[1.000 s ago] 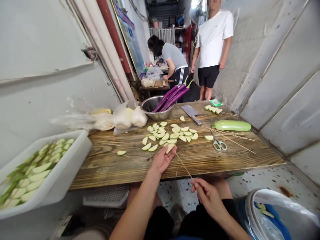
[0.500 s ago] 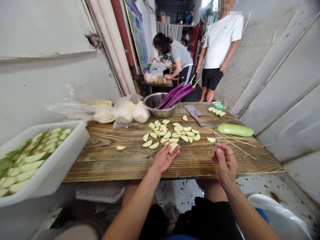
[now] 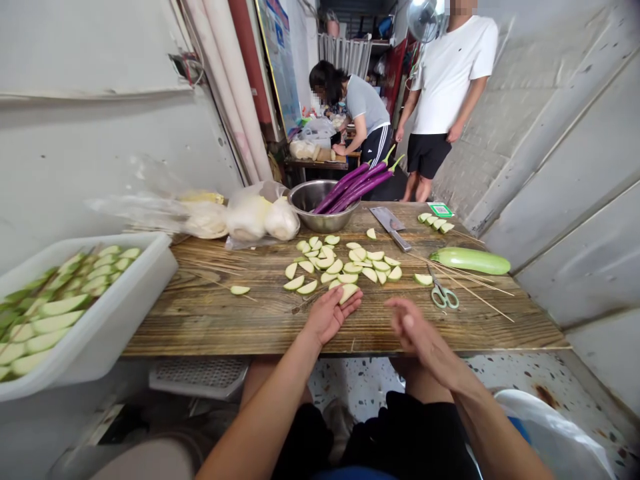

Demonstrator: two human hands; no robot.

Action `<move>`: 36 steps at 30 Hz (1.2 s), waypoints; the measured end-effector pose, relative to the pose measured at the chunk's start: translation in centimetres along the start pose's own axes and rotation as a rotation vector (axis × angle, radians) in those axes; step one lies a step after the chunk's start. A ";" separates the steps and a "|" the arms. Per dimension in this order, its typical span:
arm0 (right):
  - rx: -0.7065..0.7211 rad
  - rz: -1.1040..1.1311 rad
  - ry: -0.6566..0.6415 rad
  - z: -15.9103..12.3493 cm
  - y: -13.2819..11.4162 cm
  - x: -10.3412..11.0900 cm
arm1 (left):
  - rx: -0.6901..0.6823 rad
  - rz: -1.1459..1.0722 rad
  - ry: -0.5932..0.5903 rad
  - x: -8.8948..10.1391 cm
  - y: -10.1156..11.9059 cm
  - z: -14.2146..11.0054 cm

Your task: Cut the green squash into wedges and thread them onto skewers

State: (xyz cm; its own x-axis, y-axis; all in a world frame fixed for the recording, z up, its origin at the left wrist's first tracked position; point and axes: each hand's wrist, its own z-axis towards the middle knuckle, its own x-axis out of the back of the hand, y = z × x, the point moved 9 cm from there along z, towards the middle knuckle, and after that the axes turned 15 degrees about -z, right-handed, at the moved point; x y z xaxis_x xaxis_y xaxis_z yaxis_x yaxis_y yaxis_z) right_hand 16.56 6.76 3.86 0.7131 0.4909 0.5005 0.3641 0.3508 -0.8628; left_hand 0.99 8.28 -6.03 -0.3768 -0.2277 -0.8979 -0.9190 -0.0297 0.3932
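My left hand (image 3: 327,315) lies palm up on the wooden table (image 3: 225,327), with a pale green squash slice (image 3: 348,292) held at its fingertips. Just beyond it lies a spread of several cut slices (image 3: 345,262). My right hand (image 3: 417,331) hovers over the table's front edge, to the right of the left hand. It is smeared by motion, and I cannot make out whether its fingers hold anything. Green-handled scissors (image 3: 443,296) lie to the right, beside several loose bamboo skewers (image 3: 475,285).
A whole green squash (image 3: 470,260), a cleaver (image 3: 391,227) and a steel bowl (image 3: 310,199) of purple eggplants (image 3: 357,185) sit further back. Plastic bags (image 3: 250,219) lie at the back left. A white tub (image 3: 115,313) of skewered slices stands left. Two people stand beyond the table.
My right hand went from low near my lap up to the scissors and skewers, then swung back left towards my left hand. The skewer it held a second ago is no longer visible.
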 end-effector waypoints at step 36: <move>-0.003 -0.097 0.224 -2.1 5.8 -5.1 | 0.013 0.069 0.216 0.6 0.1 -0.3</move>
State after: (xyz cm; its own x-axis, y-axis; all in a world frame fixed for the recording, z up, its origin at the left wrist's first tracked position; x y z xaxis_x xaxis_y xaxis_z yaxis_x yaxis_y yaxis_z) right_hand 16.25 4.62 -3.81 0.7896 0.2655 0.5532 0.4392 0.3851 -0.8117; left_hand 0.75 7.83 -6.43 -0.4062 -0.4321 -0.8052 -0.8939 0.0049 0.4483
